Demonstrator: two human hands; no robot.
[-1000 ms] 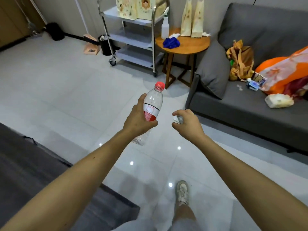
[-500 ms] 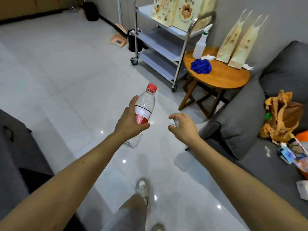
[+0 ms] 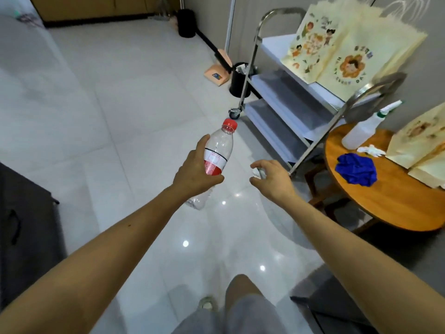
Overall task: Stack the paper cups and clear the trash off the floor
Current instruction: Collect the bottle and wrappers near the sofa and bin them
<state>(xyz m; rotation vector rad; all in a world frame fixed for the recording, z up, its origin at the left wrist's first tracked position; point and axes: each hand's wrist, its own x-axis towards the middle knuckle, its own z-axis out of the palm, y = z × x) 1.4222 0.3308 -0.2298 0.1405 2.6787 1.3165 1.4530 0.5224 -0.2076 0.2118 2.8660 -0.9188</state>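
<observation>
Cart (image 3: 284, 95) brought nearer; bottle (image 3: 218, 149) gripped by left hand (image 3: 195, 173), small pale scrap (image 3: 262, 173) pinched by right hand (image 3: 273, 178); risk: scrap dropped if pinch loosened before bin (image 3: 237, 80) is reached

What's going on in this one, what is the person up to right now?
A person holds trash in both hands above the tiled floor. The left hand grips a clear plastic bottle with a red cap. The right hand pinches a small pale item, too hidden to identify. Ahead stand a metal cart, a black bin beside it, and a round wooden table. No paper cups are in view.
</observation>
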